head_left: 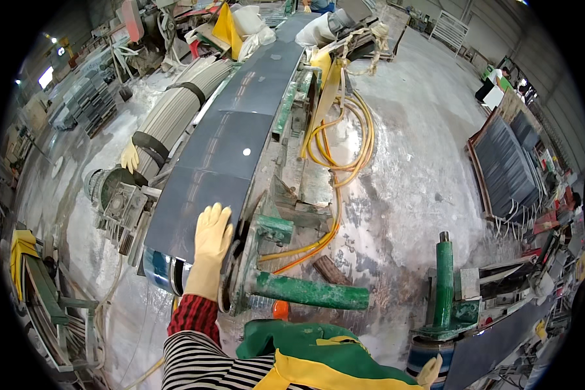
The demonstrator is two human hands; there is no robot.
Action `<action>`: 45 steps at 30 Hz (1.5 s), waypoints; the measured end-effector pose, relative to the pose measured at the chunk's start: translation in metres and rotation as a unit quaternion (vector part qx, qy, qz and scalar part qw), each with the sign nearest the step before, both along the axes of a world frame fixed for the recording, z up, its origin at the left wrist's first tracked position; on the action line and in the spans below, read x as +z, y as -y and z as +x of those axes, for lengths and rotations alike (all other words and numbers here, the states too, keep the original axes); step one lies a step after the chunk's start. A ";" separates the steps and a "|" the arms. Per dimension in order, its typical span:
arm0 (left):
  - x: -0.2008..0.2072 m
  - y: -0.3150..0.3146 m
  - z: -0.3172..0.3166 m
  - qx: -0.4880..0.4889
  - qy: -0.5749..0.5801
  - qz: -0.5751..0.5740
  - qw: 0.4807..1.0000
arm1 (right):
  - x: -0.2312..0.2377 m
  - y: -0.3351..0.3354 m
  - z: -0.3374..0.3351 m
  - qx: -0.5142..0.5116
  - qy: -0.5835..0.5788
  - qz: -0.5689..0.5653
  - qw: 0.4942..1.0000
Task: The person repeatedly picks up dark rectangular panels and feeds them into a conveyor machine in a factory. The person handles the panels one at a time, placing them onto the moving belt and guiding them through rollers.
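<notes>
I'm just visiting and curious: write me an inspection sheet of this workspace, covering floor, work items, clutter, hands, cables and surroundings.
Surface: pale floor, stained.
Job's things: dark-gray slabs laid end to end, a white round spot on one.
Clutter: wooden block on the floor; loose glove left of the slabs.
Grippers: gloved left hand flat over the nearest slab; gloved right hand partly visible beside a blue roller.
Cables: yellow-orange hoses looped on the floor.
Surroundings: stacked slabs far left; a person far right.

Around me extends a stained grey floor. A grey wall bounds my right; a bright opening, my far left.
</notes>
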State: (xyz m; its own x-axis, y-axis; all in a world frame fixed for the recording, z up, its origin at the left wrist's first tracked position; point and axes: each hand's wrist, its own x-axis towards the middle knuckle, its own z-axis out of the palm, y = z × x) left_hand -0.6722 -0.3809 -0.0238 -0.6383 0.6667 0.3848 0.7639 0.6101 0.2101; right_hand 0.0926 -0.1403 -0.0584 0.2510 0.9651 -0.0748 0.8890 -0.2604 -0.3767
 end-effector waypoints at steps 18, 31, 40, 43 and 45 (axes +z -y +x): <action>0.002 -0.009 0.003 -0.014 -0.003 0.016 1.000 | -0.077 -0.107 -0.196 0.332 -0.162 -0.067 0.927; 0.012 0.129 0.037 0.138 0.019 -0.050 0.989 | -0.144 -0.112 -0.241 0.258 -0.234 -0.149 0.926; -0.013 0.126 -0.056 0.306 -0.013 -0.084 0.948 | -0.105 -0.102 -0.231 0.266 -0.195 -0.151 0.932; 0.004 0.123 -0.065 0.353 0.041 -0.088 0.930 | -0.142 -0.113 -0.163 0.252 -0.159 -0.134 0.945; -0.007 0.132 -0.076 0.342 0.018 -0.101 0.934 | -0.162 -0.109 -0.122 0.250 -0.162 -0.107 0.949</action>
